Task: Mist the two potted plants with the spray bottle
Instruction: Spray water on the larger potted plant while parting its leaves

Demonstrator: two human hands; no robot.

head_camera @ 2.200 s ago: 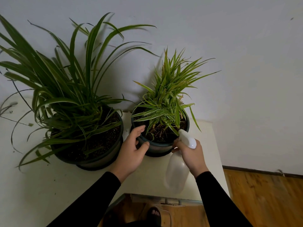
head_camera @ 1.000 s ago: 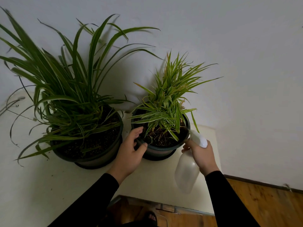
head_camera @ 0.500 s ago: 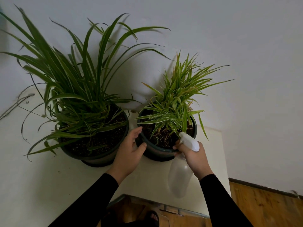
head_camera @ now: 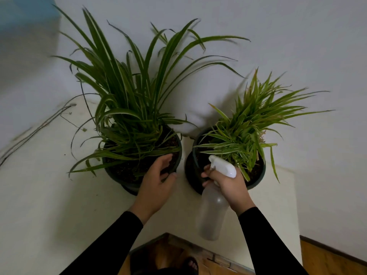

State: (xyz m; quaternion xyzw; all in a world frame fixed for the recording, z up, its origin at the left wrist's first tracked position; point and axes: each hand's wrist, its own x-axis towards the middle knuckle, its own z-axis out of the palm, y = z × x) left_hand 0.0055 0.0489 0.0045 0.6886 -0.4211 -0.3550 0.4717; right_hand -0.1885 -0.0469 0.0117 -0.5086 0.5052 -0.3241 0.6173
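The left hand's fingers (head_camera: pixel 166 158) are spread and only gently bent, reaching over the near rim and dark soil of the larger pot (head_camera: pixel 117 180) at centre frame, the thumb lying just outside that rim; whether they actually touch the pot cannot be told. The left hand (head_camera: pixel 156 185) holds nothing. Right of centre, the right hand's fingers (head_camera: pixel 207 173) curl round the neck and trigger of the spray bottle (head_camera: pixel 213 211), which the right hand (head_camera: pixel 232 187) grasps. The bottle's white head points toward the upper left, over the near edge of the smaller pot (head_camera: pixel 258 180), and its translucent body hangs down toward the lower middle of the frame. Both forearms wear black sleeves (head_camera: pixel 111 247) coming up from the bottom edge. The larger plant (head_camera: pixel 129 92) fans long dark green leaves into the upper left, while the smaller plant (head_camera: pixel 250 124), paler and striped, spreads toward the right. The pots stand just beside each other on a white table (head_camera: pixel 49 195) against a white wall (head_camera: pixel 297 40). Wooden floor (head_camera: pixel 329 261) shows at lower right.
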